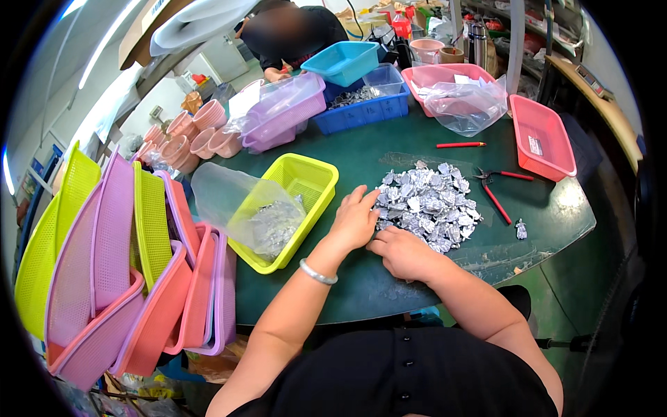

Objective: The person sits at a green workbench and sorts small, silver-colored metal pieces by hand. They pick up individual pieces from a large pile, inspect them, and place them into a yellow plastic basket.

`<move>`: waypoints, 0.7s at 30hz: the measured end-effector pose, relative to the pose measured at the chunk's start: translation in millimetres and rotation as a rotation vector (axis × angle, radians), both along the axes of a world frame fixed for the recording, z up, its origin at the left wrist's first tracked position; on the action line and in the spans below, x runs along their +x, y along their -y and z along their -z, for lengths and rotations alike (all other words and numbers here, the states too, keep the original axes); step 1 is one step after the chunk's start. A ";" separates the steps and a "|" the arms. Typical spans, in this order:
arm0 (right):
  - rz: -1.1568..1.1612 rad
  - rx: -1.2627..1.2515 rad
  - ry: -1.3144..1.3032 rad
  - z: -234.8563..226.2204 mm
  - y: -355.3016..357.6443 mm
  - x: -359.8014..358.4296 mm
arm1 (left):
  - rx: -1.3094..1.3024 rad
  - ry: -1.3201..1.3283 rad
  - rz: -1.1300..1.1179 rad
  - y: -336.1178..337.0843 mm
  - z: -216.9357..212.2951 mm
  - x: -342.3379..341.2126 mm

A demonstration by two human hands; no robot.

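A heap of small silvery metal pieces [427, 205] lies on the dark green table. My left hand [354, 219] rests at the heap's left edge, its fingers stretched forward and slightly apart, nothing visibly held. Close beside it, at the near left edge of the heap, my right hand [403, 254] has its fingers bent inward; whatever they hold is hidden. Left of my hands stands a yellow-green basket [323, 184], and a clear plastic bag [221, 197] with more silvery pieces sags inside it.
Red-handled pliers [495, 198], a red pen [460, 145] and one loose metal piece [521, 229] lie to the right. A pink tray [545, 139] sits beyond. Stacked colourful baskets [149, 222] crowd the left. A blue bin [365, 115] stands at the back, near a person [313, 28].
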State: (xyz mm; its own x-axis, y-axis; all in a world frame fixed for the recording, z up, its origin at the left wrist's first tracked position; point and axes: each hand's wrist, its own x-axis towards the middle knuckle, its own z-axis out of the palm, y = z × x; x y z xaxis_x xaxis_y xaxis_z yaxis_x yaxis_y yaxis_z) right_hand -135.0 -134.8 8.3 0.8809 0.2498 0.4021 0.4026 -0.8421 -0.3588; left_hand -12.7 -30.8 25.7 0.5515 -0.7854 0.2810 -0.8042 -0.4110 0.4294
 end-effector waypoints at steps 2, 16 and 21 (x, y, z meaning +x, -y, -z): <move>0.029 0.006 -0.001 -1.0 2.4 0.4 | 0.067 -0.077 0.033 8.5 11.9 6.2; 0.014 -0.257 -0.162 -26.5 8.9 -6.5 | -0.051 -0.076 0.168 -16.2 8.1 -3.5; -0.072 -0.199 -0.200 -27.7 12.3 -6.3 | -0.041 -0.091 0.150 -24.7 8.9 -9.1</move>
